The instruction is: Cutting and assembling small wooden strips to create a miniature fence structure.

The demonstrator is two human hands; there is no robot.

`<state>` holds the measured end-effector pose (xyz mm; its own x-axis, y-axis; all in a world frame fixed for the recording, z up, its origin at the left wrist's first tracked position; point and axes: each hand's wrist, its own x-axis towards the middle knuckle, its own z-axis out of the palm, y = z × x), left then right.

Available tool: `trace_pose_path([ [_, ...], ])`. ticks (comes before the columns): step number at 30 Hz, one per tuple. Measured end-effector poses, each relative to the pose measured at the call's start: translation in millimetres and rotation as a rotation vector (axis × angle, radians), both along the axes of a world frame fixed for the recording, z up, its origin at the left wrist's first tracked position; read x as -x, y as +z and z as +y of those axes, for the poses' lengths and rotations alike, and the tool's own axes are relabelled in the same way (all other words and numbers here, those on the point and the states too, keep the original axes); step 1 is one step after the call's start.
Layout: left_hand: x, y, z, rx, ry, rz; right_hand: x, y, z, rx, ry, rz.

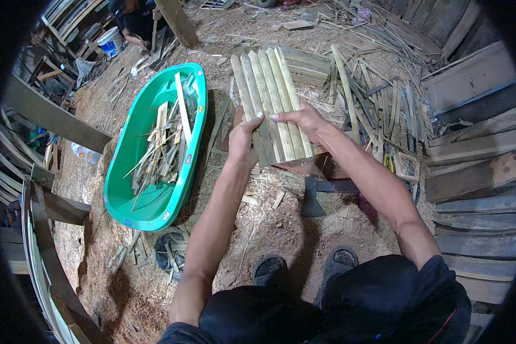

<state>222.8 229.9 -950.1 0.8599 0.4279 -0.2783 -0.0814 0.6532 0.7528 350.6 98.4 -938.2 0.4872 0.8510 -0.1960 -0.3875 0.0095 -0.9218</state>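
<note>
A flat row of several pale wooden slats (pixel 279 103) with pointed far ends is held side by side between my two hands, tilted up in front of me. My left hand (pixel 245 136) grips the near left edge, its thumb lying on the face of the slats. At the right edge, my right hand (pixel 305 121) is closed on the same row, with its thumb also across the front. Just below the slats is a hatchet (pixel 313 199) with a broad dark blade, its handle running right under my right forearm. Behind the row lies a stack of similar slats (pixel 304 60).
A green plastic tub (pixel 113 198) with wood scraps stands at left. Loose sticks (pixel 378 103) litter the far right, and boards (pixel 479 212) line the right side. Curved planks (pixel 57 109) stand at left. At the far left another person (pixel 135 26) crouches near a white bucket (pixel 110 43).
</note>
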Motion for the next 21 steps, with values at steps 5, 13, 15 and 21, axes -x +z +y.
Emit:
trace_pose_path([
  [5, 1, 9, 12, -0.25, -0.056, 0.02, 0, -12, 2, -0.007, -0.055, 0.019],
  [13, -1, -7, 23, -0.161, -0.059, -0.026, -5, -35, 9, -0.019, -0.073, 0.011],
  [15, -2, -16, 24, -0.134, -0.011, -0.074, -2, -34, 14, -0.025, -0.091, -0.017],
  [21, -4, -36, 29, -0.208, 0.134, -0.093, 1, -28, 14, 0.002, -0.087, 0.0],
])
